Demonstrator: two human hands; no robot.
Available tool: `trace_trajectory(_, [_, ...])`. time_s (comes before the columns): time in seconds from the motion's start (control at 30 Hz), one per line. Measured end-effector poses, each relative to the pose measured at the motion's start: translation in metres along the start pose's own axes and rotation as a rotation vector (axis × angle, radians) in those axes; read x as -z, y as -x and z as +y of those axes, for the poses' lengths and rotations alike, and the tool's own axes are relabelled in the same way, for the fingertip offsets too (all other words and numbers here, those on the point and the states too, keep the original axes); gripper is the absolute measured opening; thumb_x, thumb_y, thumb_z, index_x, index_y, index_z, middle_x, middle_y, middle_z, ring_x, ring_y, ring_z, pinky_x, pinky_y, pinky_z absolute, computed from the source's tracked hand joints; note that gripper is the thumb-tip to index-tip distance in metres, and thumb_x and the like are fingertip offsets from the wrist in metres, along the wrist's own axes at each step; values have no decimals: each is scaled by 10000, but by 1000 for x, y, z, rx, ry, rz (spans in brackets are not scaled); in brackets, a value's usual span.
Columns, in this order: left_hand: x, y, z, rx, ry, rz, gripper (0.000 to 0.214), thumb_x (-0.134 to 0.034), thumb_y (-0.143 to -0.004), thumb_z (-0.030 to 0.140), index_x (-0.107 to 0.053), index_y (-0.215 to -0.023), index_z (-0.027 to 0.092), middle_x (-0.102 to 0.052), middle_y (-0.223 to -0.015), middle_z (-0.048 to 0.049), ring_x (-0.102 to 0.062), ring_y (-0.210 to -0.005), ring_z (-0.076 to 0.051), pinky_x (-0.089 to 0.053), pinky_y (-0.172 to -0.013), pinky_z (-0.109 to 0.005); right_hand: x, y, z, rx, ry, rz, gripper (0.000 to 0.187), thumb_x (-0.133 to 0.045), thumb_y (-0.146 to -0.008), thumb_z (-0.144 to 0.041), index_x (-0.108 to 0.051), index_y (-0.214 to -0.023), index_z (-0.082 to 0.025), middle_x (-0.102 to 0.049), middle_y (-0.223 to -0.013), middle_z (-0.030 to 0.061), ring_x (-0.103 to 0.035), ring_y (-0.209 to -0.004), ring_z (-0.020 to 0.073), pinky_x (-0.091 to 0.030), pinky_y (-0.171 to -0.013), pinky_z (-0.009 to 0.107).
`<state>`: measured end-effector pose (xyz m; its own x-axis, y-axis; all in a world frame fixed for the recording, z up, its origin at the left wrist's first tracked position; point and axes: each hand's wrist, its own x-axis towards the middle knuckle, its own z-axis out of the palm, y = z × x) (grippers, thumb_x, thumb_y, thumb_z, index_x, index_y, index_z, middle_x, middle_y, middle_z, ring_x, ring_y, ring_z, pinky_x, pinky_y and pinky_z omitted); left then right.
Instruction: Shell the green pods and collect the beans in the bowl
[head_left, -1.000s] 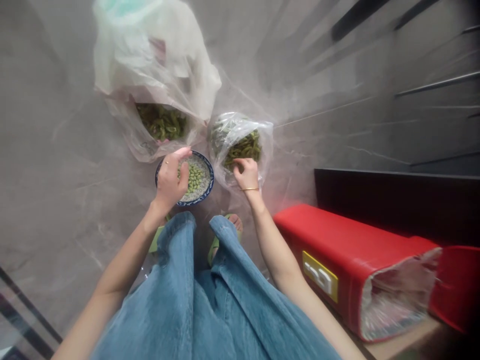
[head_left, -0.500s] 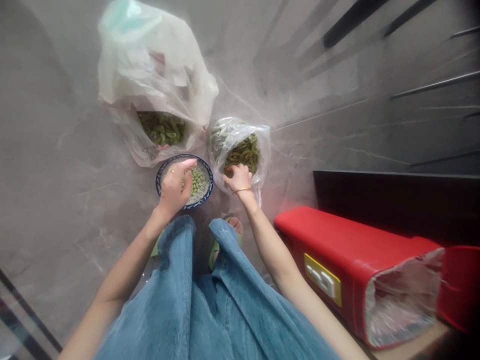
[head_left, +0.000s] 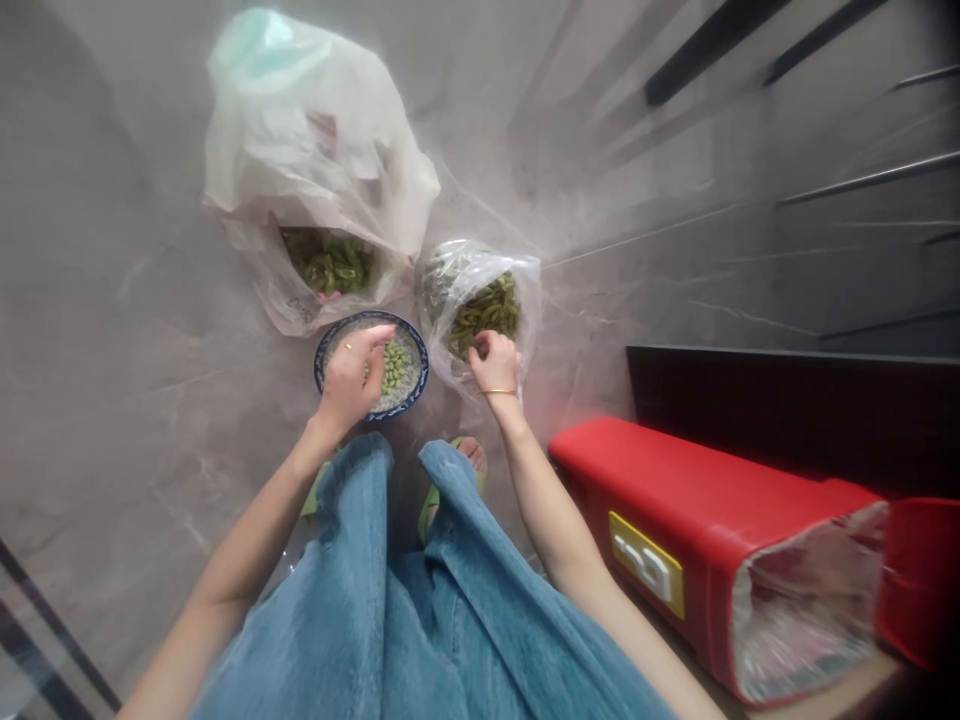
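On the grey floor [head_left: 135, 330], the bowl [head_left: 422, 364] under the curled left hand [head_left: 349, 375], its grip unclear, is part-filled with shelled beans [head_left: 394, 366]; the right hand [head_left: 495, 362] closes on pods [head_left: 491, 305] in a well-stocked clear bag [head_left: 442, 275].

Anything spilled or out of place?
Nothing stands out: bowl sits level on the floor with beans inside; big bag and small bag hold their pods, none seen loose; left hand over the bowl, right hand at the small bag's mouth.
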<state>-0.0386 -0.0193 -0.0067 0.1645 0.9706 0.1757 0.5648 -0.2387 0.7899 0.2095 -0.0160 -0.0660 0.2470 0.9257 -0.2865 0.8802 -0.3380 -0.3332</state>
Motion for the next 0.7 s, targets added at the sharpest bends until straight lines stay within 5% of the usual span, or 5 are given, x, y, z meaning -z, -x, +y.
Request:
trace_trajectory(0.17, [-1,1,-2,6,30,21,275,-419,-917,146,-557,-1155,152,-695,-1028,-76,-653,-1002,-154,-514,-921,-317,-2,-15,23,-30,-543,33,313,-588,-772,-353,-644,-996,-142,-680,-871,97,-607,-801,202,-478,-791,364])
trace_trajectory(0.27, [-2,1,-1,-13,37,19,280,-425,-913,133,-556,-1160,145,-696,-1022,-79,-652,-993,-156,-514,-912,-315,-2,-18,33,-27,-666,40,350,-587,-769,-406,-647,-982,-134,-687,-886,104,-619,-782,192,-496,-768,356])
trace_trajectory(0.47, [-3,0,2,-31,21,-2,263,-423,-914,128,-581,-1124,142,-699,-1018,-73,-650,-998,-154,-517,-906,-304,-10,-13,11,231,-249,-58,240,-559,-796,-243,-683,-986,-165,-652,-895,99,-573,-860,223,-471,-852,381])
trace_trajectory(0.7, [-2,2,1,-32,19,-11,264,-424,-913,127,-586,-1121,149,-699,-1026,-70,-646,-1010,-154,-514,-919,-310,-10,-14,-16,195,67,-79,148,-536,-823,-211,-652,-900,-162,-590,-990,144,-502,-950,266,-422,-830,383])
